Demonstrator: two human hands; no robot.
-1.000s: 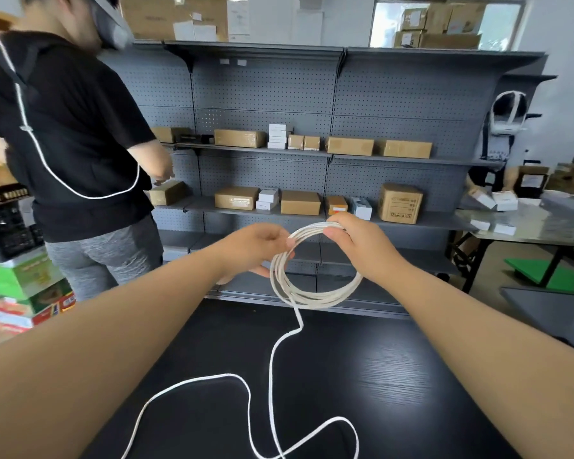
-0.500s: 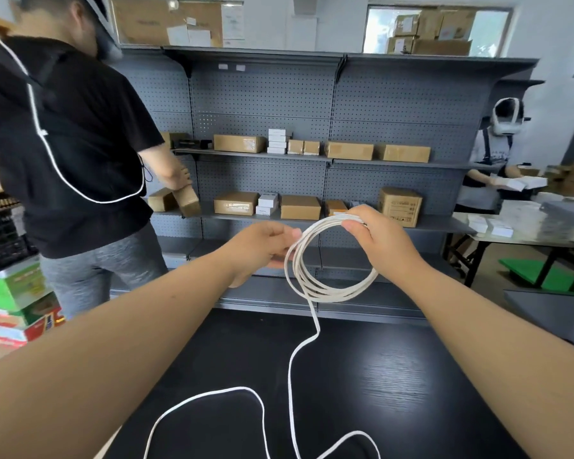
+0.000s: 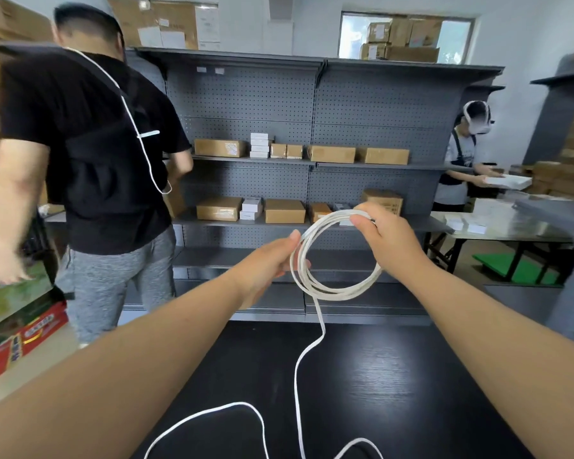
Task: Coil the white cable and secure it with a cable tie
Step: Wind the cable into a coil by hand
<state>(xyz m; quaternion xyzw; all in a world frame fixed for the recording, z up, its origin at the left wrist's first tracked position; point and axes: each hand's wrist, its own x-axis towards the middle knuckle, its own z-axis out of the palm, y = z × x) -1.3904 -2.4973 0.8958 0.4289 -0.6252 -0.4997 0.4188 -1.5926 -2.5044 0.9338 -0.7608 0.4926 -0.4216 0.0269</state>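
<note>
Daylight is bright and even; it enters by the window [image 3: 408, 38] high above the right hand [image 3: 390, 241], its panes partly washed out; a pale sheen lies on the steel table [image 3: 517, 226] right of that hand, a softer one on the black table [image 3: 395, 392] beneath both hands; shadows are faint. The white cable [image 3: 338, 294] and left hand [image 3: 262, 268] are sharp; the person in black [image 3: 90, 154] left of them is motion-blurred; the shelving [image 3: 312, 104] bows, and the forearms stretch toward the edges.
</note>
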